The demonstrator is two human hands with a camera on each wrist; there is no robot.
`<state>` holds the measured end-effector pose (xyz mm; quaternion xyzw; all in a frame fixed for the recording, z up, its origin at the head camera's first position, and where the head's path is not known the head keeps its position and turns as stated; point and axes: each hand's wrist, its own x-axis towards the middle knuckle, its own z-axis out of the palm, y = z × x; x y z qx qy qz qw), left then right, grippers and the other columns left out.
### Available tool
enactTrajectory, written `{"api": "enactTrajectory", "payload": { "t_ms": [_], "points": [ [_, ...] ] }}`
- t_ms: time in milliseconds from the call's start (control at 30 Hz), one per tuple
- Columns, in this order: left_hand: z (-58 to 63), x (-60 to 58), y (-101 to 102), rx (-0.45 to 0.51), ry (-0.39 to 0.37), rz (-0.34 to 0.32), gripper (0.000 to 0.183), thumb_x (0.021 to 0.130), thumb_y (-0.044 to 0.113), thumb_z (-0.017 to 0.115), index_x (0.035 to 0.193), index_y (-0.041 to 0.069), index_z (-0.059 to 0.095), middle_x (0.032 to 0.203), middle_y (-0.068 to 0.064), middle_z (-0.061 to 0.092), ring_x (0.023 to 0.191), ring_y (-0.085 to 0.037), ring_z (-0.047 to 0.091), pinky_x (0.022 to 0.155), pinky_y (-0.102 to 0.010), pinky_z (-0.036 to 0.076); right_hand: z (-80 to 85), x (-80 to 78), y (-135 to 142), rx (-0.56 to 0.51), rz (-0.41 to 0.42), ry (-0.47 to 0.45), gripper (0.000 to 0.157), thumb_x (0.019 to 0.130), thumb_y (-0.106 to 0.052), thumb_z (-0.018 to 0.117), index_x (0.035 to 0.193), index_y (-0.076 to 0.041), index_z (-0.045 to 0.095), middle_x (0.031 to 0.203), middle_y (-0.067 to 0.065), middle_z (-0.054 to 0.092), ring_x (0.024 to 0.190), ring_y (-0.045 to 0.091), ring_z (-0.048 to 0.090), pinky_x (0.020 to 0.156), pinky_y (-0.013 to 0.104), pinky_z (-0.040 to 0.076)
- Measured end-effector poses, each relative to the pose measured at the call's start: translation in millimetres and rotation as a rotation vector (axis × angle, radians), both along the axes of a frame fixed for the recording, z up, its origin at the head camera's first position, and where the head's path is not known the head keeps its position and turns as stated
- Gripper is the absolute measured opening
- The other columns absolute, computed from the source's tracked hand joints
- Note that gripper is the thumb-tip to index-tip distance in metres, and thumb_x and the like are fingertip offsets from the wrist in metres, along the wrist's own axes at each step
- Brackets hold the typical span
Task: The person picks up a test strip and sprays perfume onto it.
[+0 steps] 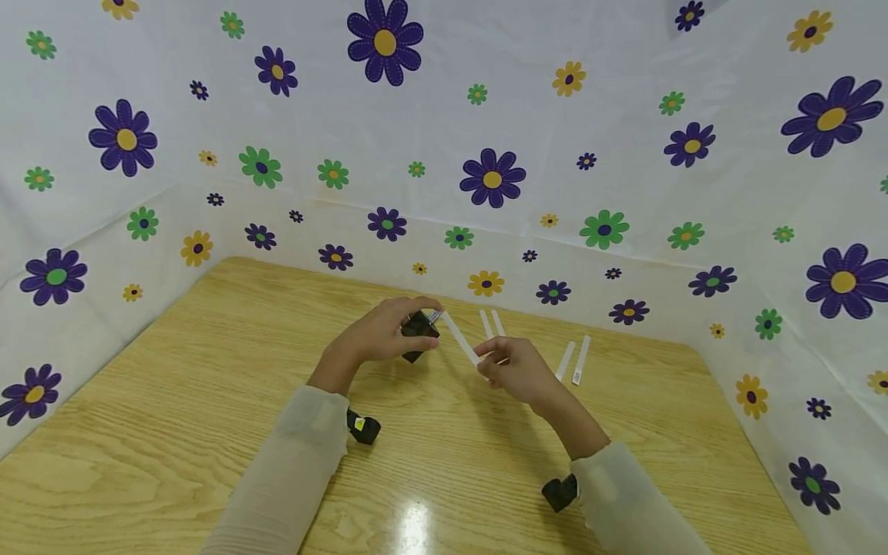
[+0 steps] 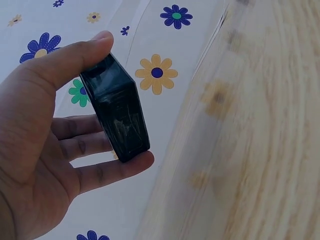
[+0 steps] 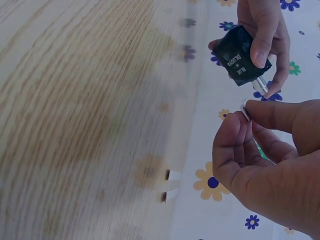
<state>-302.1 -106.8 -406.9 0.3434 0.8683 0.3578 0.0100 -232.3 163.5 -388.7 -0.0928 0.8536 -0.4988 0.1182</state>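
My left hand (image 1: 375, 333) grips a dark glass perfume bottle (image 1: 417, 330) above the table, thumb and fingers on its sides. Its silver spray nozzle (image 3: 261, 86) points toward the right hand, with the index fingertip at the nozzle's end. White lettering shows on the bottle in the right wrist view; in the left wrist view the nozzle is out of sight. My right hand (image 1: 522, 375) pinches one end of a white paper strip (image 1: 461, 338) between thumb and fingers. The strip's far end lies close to the nozzle; I cannot tell whether they touch.
On the wooden table (image 1: 444, 470), two white strips (image 1: 498, 324) lie behind the right hand, and two others (image 1: 581, 360) lie to its right. Flower-patterned white cloth (image 1: 430, 116) stands around the table's back and sides.
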Motion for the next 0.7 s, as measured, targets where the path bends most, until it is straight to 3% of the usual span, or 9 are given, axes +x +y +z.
{"api": "enactTrajectory", "payload": {
  "t_ms": [200, 400, 700],
  "points": [
    [-0.6, 0.1, 0.5, 0.054, -0.013, -0.016, 0.057, 0.097, 0.039, 0.071, 0.148, 0.019, 0.052, 0.151, -0.007, 0.051, 0.138, -0.031, 0.049, 0.107, -0.058, 0.044, 0.2, 0.8, 0.2, -0.001, -0.002, 0.0, 0.019, 0.099, -0.003, 0.065, 0.117, -0.001, 0.069, 0.095, 0.011, 0.066, 0.08, 0.025, 0.061, 0.08, 0.039, 0.057],
    [-0.7, 0.2, -0.1, 0.054, -0.007, -0.02, 0.059, 0.097, 0.044, 0.07, 0.147, 0.019, 0.052, 0.152, -0.006, 0.051, 0.138, -0.03, 0.049, 0.107, -0.057, 0.044, 0.2, 1.5, -0.1, -0.005, -0.012, -0.007, 0.019, 0.099, -0.003, 0.065, 0.118, -0.001, 0.069, 0.096, 0.012, 0.065, 0.081, 0.026, 0.062, 0.081, 0.04, 0.057],
    [-1.0, 0.5, -1.8, 0.063, 0.005, -0.021, 0.056, 0.096, 0.038, 0.072, 0.145, 0.016, 0.054, 0.146, -0.007, 0.056, 0.128, -0.029, 0.055, 0.102, -0.057, 0.047, -1.0, 2.0, 0.4, 0.007, -0.006, -0.01, 0.021, 0.1, -0.004, 0.064, 0.12, -0.001, 0.068, 0.1, 0.016, 0.066, 0.081, 0.029, 0.062, 0.082, 0.045, 0.057]
  ]
}}
